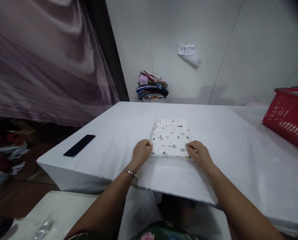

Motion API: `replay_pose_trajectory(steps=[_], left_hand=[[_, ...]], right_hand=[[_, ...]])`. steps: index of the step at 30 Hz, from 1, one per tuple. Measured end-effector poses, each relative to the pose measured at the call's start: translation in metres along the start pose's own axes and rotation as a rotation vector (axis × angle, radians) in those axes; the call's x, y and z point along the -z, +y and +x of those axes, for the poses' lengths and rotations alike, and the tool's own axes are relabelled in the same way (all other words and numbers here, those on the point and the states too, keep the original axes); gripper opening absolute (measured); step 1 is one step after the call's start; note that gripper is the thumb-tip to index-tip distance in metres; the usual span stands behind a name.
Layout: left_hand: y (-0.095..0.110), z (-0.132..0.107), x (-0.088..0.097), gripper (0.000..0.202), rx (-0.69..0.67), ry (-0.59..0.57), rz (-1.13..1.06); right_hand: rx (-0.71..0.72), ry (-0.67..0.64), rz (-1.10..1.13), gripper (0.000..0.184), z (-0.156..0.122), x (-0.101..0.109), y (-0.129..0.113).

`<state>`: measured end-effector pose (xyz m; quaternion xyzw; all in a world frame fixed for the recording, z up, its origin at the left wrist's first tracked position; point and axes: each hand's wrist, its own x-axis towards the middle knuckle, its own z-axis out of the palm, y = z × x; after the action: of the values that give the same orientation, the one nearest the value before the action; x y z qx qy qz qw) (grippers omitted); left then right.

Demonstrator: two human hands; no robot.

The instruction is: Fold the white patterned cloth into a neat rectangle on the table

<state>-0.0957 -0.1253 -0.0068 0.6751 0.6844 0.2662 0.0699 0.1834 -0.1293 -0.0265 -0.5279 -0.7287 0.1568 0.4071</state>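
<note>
Left hand (141, 151), right hand (200, 154) pinch a soft, square-folded printed cloth (171, 137).

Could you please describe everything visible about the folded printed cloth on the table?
The folded cloth is white, soft-looking fabric with small scattered dark and green motifs. Folded into a neat, layered, roughly square pad, it lies flat on the white-covered table. The left hand touches its near left corner, the right hand its near right corner.

Cloth (170, 137): white, small dark and green printed motifs. Tablecloth (239, 140): plain white. Phone (79, 145): black. Basket (289, 116): red. Stack (152, 87): mixed pink, navy, patterned. Curtain (44, 60): mauve sheen.
</note>
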Motion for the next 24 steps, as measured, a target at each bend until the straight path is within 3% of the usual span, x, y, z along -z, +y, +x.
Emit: replay_pose_trajectory(steps=[11,17,22,24], left_hand=[[-0.007,0.0,-0.005,0.01,0.062,-0.034,-0.145],[-0.004,-0.004,-0.002,0.009,0.043,0.096,-0.116],[-0.011,-0.003,-0.007,0.012,0.178,-0.076,-0.254],[-0.013,-0.002,-0.009,0.019,0.189,-0.082,-0.319]], right_hand=[[0.0,-0.005,-0.002,0.022,0.0,0.0,0.001],[-0.004,-0.016,0.004,0.021,0.0,0.001,-0.001],[0.003,-0.009,0.0,0.021,0.0,0.0,-0.001],[0.0,-0.013,0.0,0.022,0.0,0.0,0.0]])
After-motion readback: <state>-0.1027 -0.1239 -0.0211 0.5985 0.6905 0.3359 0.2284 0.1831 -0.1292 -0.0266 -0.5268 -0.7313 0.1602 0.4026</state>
